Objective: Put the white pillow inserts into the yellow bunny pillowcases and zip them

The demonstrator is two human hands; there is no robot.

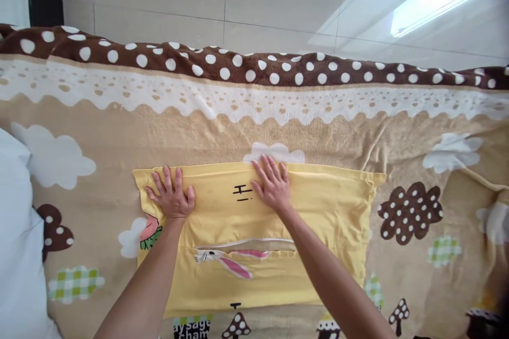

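Both the left hand (174, 201) and right hand (275, 189) lie flat, fingers loosely spread and gripping nothing, on the cloth (318, 196), which sits beneath them over the blanket (342, 140) and looks light, soft and easily creased, best held at corners outward of each hand.

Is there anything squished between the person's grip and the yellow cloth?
Nothing that I can see. The left grip and right grip both lie palm down directly on the yellow cloth, fingers spread. Anything hidden under the palms wouldn't show.
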